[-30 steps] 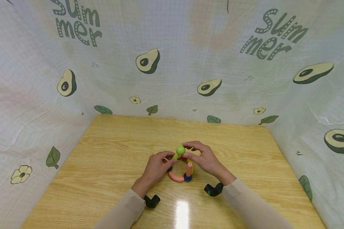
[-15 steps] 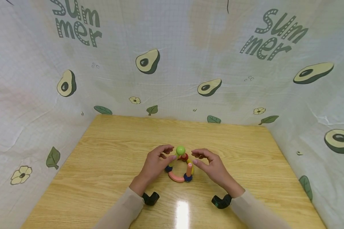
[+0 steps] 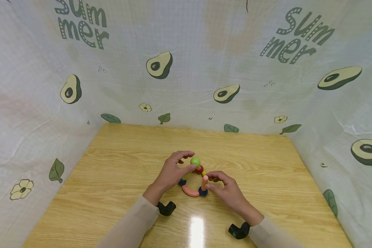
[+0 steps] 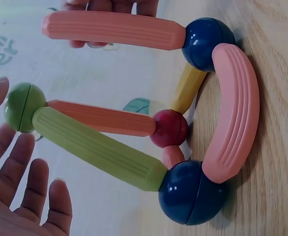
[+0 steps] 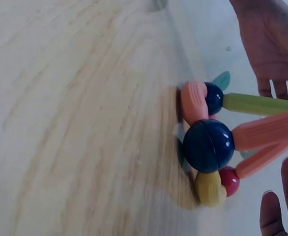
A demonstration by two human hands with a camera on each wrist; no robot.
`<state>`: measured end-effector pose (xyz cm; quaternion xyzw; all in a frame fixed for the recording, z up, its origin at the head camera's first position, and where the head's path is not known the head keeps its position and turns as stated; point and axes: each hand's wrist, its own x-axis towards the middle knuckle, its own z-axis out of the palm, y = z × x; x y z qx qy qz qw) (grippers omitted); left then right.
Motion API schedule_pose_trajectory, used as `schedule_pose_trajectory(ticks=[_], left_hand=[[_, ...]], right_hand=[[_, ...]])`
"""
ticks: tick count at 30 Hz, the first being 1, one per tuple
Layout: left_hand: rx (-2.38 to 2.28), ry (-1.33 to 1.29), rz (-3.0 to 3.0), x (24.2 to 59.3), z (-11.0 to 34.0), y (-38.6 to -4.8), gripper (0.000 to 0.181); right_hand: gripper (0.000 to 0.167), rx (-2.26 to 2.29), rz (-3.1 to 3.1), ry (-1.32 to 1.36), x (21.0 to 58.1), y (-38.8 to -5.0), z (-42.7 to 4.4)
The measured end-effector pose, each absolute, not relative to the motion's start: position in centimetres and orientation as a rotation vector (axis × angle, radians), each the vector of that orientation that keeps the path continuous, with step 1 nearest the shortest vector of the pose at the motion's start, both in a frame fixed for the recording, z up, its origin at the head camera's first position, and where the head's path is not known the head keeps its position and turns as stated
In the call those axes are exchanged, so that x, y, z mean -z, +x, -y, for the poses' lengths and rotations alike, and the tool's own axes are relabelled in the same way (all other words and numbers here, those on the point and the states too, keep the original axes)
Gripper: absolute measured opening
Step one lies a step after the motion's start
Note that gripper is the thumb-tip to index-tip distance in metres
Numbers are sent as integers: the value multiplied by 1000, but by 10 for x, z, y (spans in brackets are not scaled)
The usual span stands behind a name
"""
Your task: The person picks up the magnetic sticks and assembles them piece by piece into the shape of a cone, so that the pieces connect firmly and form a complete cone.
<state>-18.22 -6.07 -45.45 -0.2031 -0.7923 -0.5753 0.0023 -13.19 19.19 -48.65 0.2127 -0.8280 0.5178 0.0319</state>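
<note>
A toy frame of rods and balls stands on the table, with a curved pink rod (image 4: 235, 113) joining two blue balls at its base. A green ball (image 3: 195, 161) tops the green rod (image 4: 102, 147) and an orange rod (image 4: 104, 118). My left hand (image 3: 171, 172) spreads around the green ball, thumb and fingertips close to it; firm contact cannot be made out. Beside the upright pink rod (image 3: 204, 183), which rises from a blue ball (image 5: 209, 146), is my right hand (image 3: 230, 193), its fingertips at the rod's upper part without wrapping it.
A red ball (image 4: 169, 129) and a yellow rod (image 5: 209, 188) form the frame's far side. The wooden table (image 3: 127, 148) is enclosed by a printed cloth (image 3: 192, 51). Black devices (image 3: 239, 230) are strapped at both wrists.
My right hand withdrew from the green ball, then came forward to the upright pink rod. My left hand let go of the green rod and shifted up toward the ball. The frame stays put.
</note>
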Motion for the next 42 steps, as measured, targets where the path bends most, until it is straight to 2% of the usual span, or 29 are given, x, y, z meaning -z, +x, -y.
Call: schedule_pose_trajectory(ticks=[16, 42], left_hand=[[1767, -633, 2533, 454, 58, -184, 35], [1689, -721, 2575, 454, 57, -177, 34]], right_hand=[[25, -1577, 2521, 664, 491, -138, -178], [19, -1610, 2586, 448, 491, -143, -163]])
